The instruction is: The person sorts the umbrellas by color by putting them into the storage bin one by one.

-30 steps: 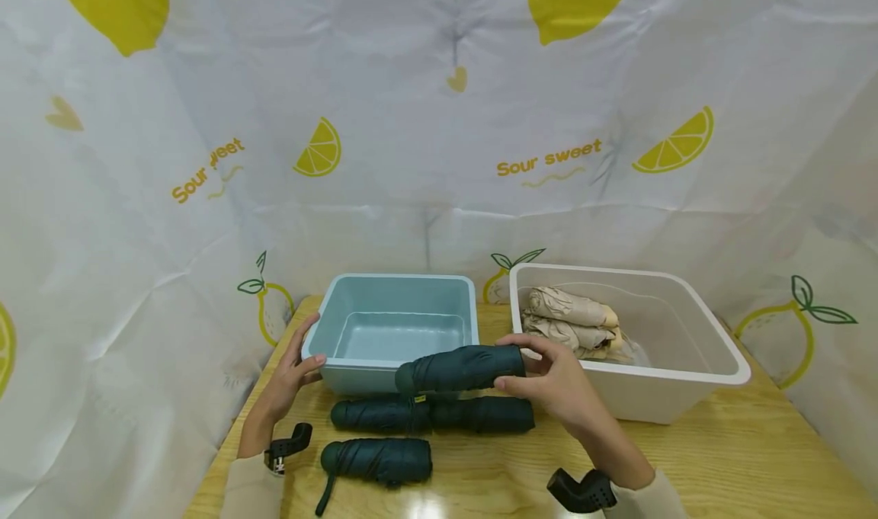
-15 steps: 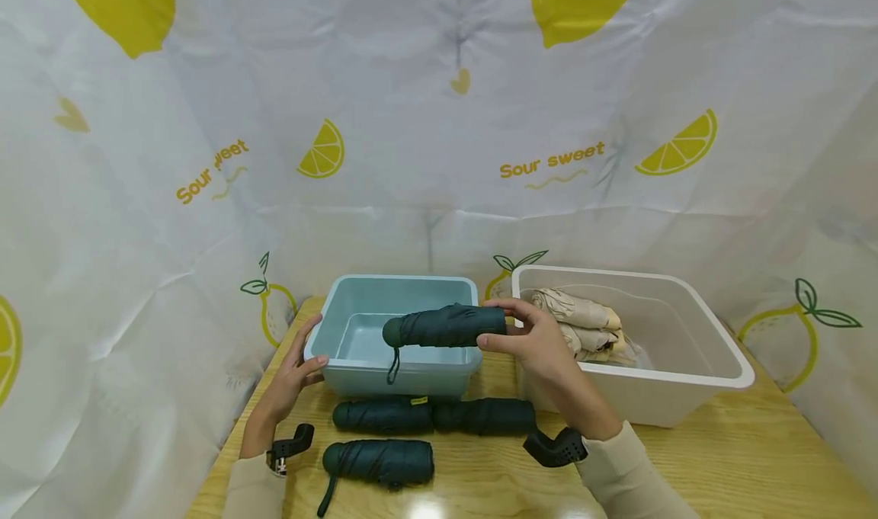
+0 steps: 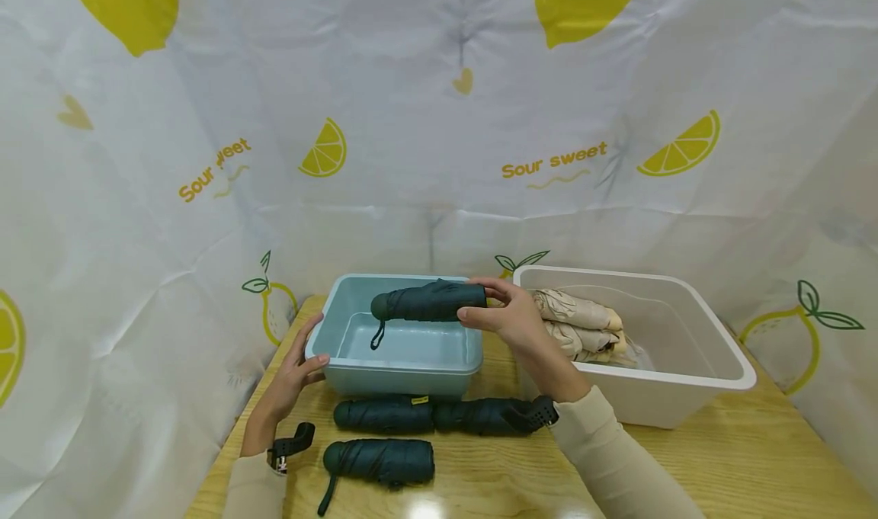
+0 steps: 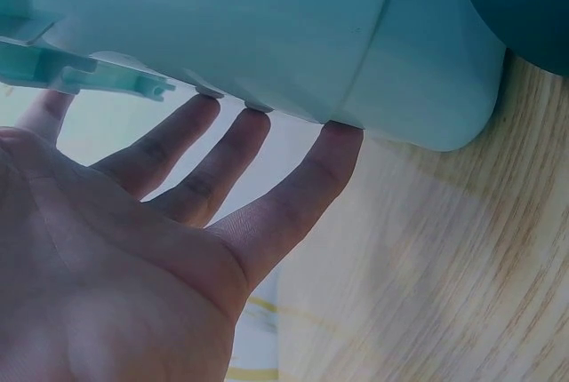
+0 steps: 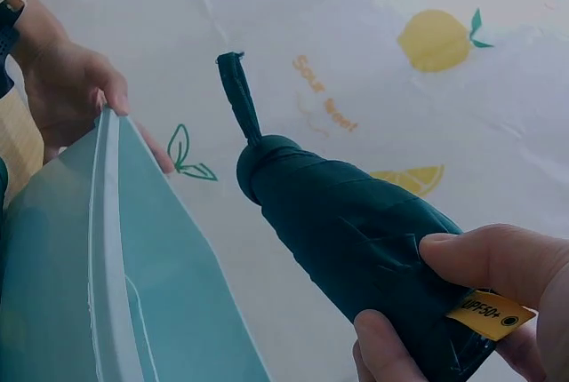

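A lemon-print sheet (image 3: pixel 391 222) hangs behind a wooden table (image 3: pixel 494 473). A folded dark green umbrella (image 3: pixel 421 303) is held over a light blue bin (image 3: pixel 405 382), its long axis running left to right, rounded handle end pointing left, strap (image 3: pixel 377 336) dangling. The right hand (image 3: pixel 514 321) grips its right end. The left hand (image 3: pixel 291 374), fingers extended, touches the bin's left side. Nearer, three similar umbrellas (image 3: pixel 380 459) lie left to right. At right, a white bin (image 3: pixel 617 397) holds beige rolled bundles (image 3: pixel 576 309).

The left hand's (image 4: pixel 133 249) fingertips touch the side of a pale blue tub (image 4: pixel 240 35); a dark, rounded object (image 4: pixel 529 4) shows beside it, above the wooden table (image 4: pixel 471 249).
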Demonstrator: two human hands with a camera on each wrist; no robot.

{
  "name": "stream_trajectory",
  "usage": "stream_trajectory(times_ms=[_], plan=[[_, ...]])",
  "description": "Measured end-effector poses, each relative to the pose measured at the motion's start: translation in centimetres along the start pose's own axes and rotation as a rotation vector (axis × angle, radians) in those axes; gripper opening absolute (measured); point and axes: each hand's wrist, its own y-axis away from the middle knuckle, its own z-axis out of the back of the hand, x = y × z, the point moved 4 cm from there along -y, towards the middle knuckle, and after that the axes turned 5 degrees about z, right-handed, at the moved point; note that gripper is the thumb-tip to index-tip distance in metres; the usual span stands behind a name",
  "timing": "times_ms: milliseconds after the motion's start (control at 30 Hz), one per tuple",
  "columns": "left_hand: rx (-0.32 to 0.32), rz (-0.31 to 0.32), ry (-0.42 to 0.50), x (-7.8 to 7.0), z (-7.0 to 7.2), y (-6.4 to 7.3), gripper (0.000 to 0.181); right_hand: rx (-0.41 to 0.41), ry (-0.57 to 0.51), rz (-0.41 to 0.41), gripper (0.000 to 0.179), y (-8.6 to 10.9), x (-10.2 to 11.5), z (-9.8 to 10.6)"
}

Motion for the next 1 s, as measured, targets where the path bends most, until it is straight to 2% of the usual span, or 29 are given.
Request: stream_trajectory(times_ms=[300, 633, 1000], plan=[[-0.004, 0.016, 0.01, 0.0, -0.1, -0.1, 0.072, -0.007, -0.073, -0.038, 0.054, -1.9, -0.5, -1.2], [-0.014, 0.031, 0.008, 0.0, 0.0, -0.1, 0.072, -0.07, -0.03, -0.117, 0.049, -4.6, -1.4, -2.4], [-0.01, 0.026, 0.003, 0.1, 0.1, -0.2, 0.072, -0.012, 0.003, -0.159, 0.05, -7.1, -2.1, -4.1]])
